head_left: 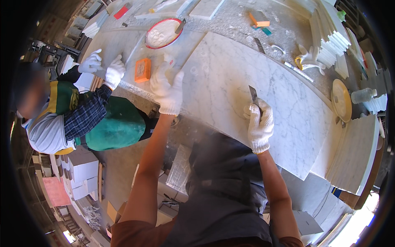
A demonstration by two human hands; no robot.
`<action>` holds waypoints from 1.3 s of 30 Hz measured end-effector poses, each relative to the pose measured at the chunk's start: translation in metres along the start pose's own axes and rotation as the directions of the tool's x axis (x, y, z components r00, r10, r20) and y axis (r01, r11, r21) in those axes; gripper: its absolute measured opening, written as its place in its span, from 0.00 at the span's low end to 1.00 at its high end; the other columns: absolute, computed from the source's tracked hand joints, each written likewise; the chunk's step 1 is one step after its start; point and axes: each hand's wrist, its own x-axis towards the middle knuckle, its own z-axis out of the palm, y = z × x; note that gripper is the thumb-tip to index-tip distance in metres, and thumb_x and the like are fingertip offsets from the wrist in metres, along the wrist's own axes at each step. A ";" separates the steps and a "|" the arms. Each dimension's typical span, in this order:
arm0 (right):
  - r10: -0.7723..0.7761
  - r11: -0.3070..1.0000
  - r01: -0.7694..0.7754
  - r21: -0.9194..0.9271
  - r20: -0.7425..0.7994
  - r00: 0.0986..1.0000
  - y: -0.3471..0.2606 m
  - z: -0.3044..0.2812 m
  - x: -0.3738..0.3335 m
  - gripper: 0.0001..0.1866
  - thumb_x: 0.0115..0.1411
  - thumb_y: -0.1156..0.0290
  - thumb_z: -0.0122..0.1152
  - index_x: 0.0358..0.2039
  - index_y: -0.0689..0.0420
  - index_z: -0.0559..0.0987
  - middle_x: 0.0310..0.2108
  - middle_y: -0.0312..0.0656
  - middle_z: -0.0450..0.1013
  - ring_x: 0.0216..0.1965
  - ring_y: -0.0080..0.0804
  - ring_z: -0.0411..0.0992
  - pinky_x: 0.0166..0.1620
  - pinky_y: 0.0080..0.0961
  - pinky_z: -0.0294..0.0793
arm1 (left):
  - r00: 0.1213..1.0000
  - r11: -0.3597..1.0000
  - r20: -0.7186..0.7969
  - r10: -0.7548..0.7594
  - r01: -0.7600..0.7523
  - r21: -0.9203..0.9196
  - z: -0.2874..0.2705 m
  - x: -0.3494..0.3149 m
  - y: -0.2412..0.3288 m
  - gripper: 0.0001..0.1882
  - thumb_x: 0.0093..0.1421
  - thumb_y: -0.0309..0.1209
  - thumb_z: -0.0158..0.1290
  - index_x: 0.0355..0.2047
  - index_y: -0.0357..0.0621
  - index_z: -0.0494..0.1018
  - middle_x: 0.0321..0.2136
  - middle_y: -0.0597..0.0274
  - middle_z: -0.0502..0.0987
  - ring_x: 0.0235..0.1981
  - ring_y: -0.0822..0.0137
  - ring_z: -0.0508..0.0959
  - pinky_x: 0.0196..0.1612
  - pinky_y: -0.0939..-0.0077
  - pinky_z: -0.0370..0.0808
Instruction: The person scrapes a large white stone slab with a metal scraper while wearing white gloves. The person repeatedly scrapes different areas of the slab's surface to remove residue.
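My right hand (260, 125), in a white knit glove, is closed around a putty knife (253, 95) whose dark blade points away from me. It is over the near part of a large white marble slab (247, 70) with grey veins. My left hand (168, 92), gloved too, is at the slab's left end with thumb and fingers apart and nothing seen in it; its fingertips are slightly blurred. Just left of it stands an orange box-shaped block (142, 70). Beyond is a red-rimmed bowl (153, 44) of white paste, with another scraper (180, 25) resting in it.
A co-worker in a green apron (115, 127) stands at the left, both gloved hands over the table. Toward the far right lie a spare glove (310, 59), a thin blade (259, 45) and an orange block (259, 19). Stacked slabs (354, 152) and a yellowish dish (341, 99) are at the right.
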 end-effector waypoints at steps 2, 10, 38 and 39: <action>0.087 0.987 -0.084 0.137 -0.014 0.996 0.002 0.000 -0.003 0.10 0.74 0.72 0.65 0.52 0.61 0.81 0.42 0.46 0.84 0.40 0.38 0.83 0.47 0.34 0.84 | 0.996 0.996 0.028 0.079 -0.078 -0.044 0.004 -0.005 0.009 0.35 0.57 0.30 0.76 0.64 0.45 0.75 0.59 0.52 0.82 0.60 0.43 0.77 0.66 0.49 0.72; 0.002 0.985 0.013 0.175 -0.087 0.996 -0.005 -0.003 0.034 0.12 0.69 0.75 0.70 0.52 0.59 0.85 0.47 0.50 0.84 0.49 0.44 0.82 0.57 0.38 0.80 | 0.998 0.998 0.000 -0.056 0.056 0.031 0.011 -0.015 -0.011 0.31 0.60 0.30 0.74 0.61 0.39 0.74 0.58 0.50 0.81 0.61 0.44 0.77 0.68 0.52 0.71; -0.295 0.861 0.496 -0.118 0.678 0.673 -0.032 0.147 0.213 0.20 0.74 0.62 0.63 0.64 0.44 0.83 0.55 0.46 0.81 0.55 0.51 0.79 0.56 0.45 0.79 | 0.882 0.886 0.123 -0.454 0.433 0.164 0.040 0.034 -0.029 0.25 0.66 0.42 0.69 0.58 0.44 0.79 0.49 0.48 0.83 0.55 0.43 0.78 0.60 0.48 0.74; -0.268 0.875 0.471 -0.114 0.695 0.667 -0.033 0.147 0.214 0.20 0.74 0.63 0.63 0.64 0.45 0.83 0.55 0.46 0.81 0.55 0.51 0.79 0.56 0.45 0.79 | 0.874 0.879 0.134 -0.466 0.442 0.176 0.040 0.035 -0.028 0.25 0.65 0.42 0.69 0.58 0.44 0.80 0.49 0.48 0.83 0.54 0.43 0.78 0.60 0.48 0.74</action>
